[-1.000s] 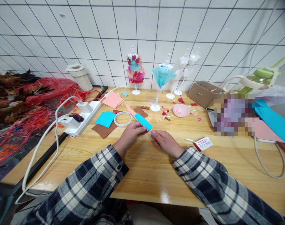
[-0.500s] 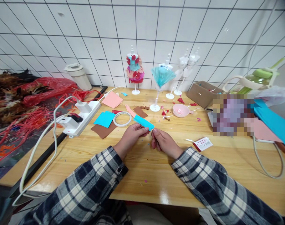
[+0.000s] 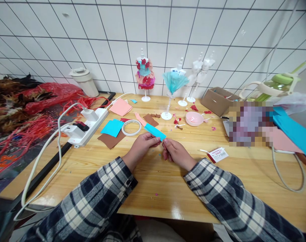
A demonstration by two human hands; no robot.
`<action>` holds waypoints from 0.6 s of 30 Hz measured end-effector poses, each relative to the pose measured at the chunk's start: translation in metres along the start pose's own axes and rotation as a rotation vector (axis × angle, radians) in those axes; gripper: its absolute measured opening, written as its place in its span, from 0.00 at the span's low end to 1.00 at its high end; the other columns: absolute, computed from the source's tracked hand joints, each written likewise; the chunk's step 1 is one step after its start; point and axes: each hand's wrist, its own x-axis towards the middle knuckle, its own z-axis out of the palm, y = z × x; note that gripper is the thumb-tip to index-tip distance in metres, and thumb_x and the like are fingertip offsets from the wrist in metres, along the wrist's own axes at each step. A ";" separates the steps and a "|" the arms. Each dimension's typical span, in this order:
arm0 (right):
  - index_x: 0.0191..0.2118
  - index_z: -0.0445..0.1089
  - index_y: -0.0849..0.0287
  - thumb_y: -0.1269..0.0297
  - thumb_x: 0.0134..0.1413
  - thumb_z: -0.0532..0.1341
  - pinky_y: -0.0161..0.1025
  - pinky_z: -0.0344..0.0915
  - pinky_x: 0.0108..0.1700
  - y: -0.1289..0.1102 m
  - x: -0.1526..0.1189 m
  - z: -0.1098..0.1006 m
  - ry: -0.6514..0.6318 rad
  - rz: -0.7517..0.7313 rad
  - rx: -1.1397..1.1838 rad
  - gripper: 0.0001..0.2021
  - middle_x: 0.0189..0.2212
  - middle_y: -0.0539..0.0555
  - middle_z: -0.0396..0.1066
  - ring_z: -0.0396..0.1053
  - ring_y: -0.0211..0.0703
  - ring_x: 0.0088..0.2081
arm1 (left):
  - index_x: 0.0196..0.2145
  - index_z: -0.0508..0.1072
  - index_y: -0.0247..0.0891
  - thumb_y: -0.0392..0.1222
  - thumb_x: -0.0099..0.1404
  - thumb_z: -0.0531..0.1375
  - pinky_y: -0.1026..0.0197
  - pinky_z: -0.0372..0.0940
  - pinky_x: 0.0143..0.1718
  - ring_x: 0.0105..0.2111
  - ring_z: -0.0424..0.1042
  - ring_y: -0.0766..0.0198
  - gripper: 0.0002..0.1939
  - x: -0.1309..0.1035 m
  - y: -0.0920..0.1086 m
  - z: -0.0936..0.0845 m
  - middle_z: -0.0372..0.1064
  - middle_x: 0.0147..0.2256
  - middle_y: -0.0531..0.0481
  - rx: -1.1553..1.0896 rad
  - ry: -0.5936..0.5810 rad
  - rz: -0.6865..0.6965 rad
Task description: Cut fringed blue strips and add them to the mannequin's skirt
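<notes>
The blue paper strip (image 3: 154, 131) is raised just above the wooden surface (image 3: 153, 188) in front of me, lying flatter than a second ago, when it sloped more steeply and my right hand sat slightly off its lower end. Now my left hand (image 3: 144, 147) is clamped on its near edge, thumb on top, and my right hand (image 3: 176, 153) pinches its lower right end, which looks ragged; my hands are nearly touching. The strip is narrow, straight-edged and matte. Just beyond its far end lie one smooth white ring of tape (image 3: 131, 134), a slim pink paper strip (image 3: 139, 118) and a small brown paper piece (image 3: 150, 120). Left of the ring, square-cut blue sheets (image 3: 112, 128) overlap a larger brown sheet (image 3: 111, 141), with pink sheets (image 3: 121, 107) stacked behind. Four dress forms stand upright near the tiled wall: one in ruffled red, pink and blue (image 3: 145, 74), one with a sheer pleated teal fan (image 3: 175, 82), and two plain white forms (image 3: 204, 69). To their right I see one shallow pink bowl (image 3: 194, 125) holding pale scraps, one open cardboard box (image 3: 215, 101), and, nearer me, one white-and-red card (image 3: 218, 155).
</notes>
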 end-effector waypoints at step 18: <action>0.29 0.56 0.55 0.39 0.61 0.45 0.32 0.54 0.19 -0.003 -0.001 0.001 0.023 -0.007 -0.009 0.23 0.16 0.46 0.66 0.57 0.34 0.16 | 0.33 0.78 0.35 0.47 0.48 0.71 0.57 0.64 0.45 0.35 0.72 0.62 0.17 -0.003 0.001 0.002 0.76 0.35 0.47 0.006 0.016 0.001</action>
